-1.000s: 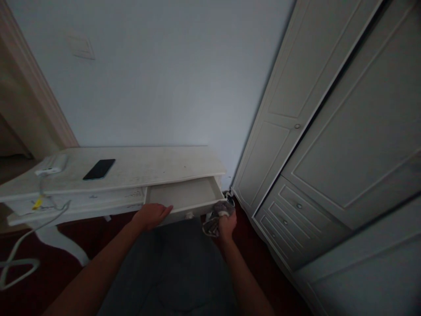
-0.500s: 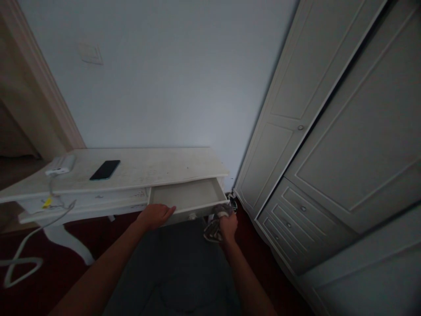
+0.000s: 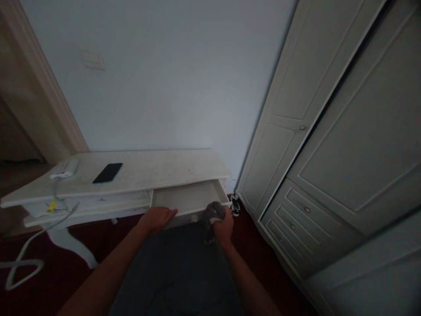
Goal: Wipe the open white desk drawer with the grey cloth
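A white low table (image 3: pixel 148 169) stands against the wall, and its right-hand drawer (image 3: pixel 189 197) is pulled out and looks empty inside. My left hand (image 3: pixel 157 218) lies flat on the drawer's front edge, fingers stretched out. My right hand (image 3: pixel 224 226) is closed round a bunched grey cloth (image 3: pixel 211 215), which it presses against the drawer's front rim near the right corner. Both forearms reach in from below over my grey-clad lap.
A black phone (image 3: pixel 108 172) and a white charger block (image 3: pixel 65 169) lie on the tabletop; a white cable (image 3: pixel 23 254) trails to the dark red floor. A tall white wardrobe (image 3: pixel 329 145) with small drawers fills the right side. A shoe (image 3: pixel 234 205) sits beside it.
My right hand has carried the cloth leftward and up onto the drawer's front rim. The left hand has stayed on the drawer edge. The view has drifted slightly.
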`<action>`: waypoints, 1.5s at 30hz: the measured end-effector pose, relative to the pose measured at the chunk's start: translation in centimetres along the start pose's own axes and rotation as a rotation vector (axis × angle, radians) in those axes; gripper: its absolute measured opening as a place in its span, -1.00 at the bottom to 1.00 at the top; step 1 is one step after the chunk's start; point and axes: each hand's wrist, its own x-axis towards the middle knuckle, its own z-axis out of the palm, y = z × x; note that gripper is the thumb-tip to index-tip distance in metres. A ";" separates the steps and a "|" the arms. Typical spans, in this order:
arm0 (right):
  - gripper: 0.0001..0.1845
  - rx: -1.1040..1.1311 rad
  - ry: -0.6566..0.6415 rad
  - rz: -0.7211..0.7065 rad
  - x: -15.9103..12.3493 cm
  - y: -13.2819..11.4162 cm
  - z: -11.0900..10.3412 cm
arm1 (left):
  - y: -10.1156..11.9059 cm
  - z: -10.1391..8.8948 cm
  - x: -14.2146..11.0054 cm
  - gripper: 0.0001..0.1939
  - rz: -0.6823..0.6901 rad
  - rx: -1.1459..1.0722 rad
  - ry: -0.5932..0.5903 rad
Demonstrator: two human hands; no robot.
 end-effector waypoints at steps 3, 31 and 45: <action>-0.56 -0.049 0.226 0.065 3.4 0.8 -3.8 | -0.1 0.2 0.2 -0.15 0.022 -0.006 -0.001; -0.54 -0.507 -0.364 -0.494 7.9 -5.0 -2.7 | 0.2 0.1 -0.1 -0.15 -0.019 0.068 -0.029; -0.10 -0.400 -0.476 -0.389 9.2 -0.8 -5.8 | -0.1 0.6 0.1 -0.18 -0.018 0.042 -0.009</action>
